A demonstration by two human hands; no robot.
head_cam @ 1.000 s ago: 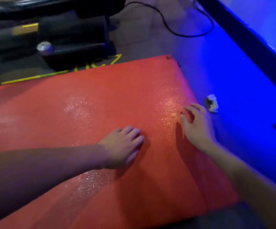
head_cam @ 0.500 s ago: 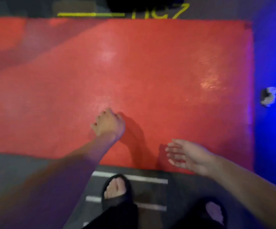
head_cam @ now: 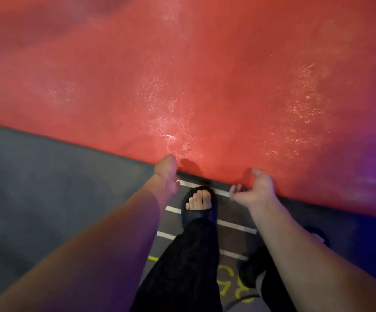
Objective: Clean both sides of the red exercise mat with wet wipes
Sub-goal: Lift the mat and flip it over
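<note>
The wide red textured foam exercise mat (head_cam: 205, 86) is spread flat on the grey floor (head_cam: 47, 176), filling 9 to 3 o'clock. Its near edge, at 6 o'clock, is pinched by the left hand (head_cam: 165, 174) and the right hand (head_cam: 255, 190), fingers (head_cam: 234, 190) curled beneath. It is judged light, floppy and wet-slick; a wider grip is advised

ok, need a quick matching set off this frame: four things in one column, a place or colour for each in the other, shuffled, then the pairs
Things
1. left hand
2. right hand
3. black slide sandal
4. yellow floor marking

Places and colours
A. bottom of frame, painted on the grey floor
B. between the two forearms, toes showing
C. at the near edge of the red exercise mat, the more leftward grip
D. at the mat's near edge, closer to its right corner

Pairs: 1-C, 2-D, 3-B, 4-A
</note>
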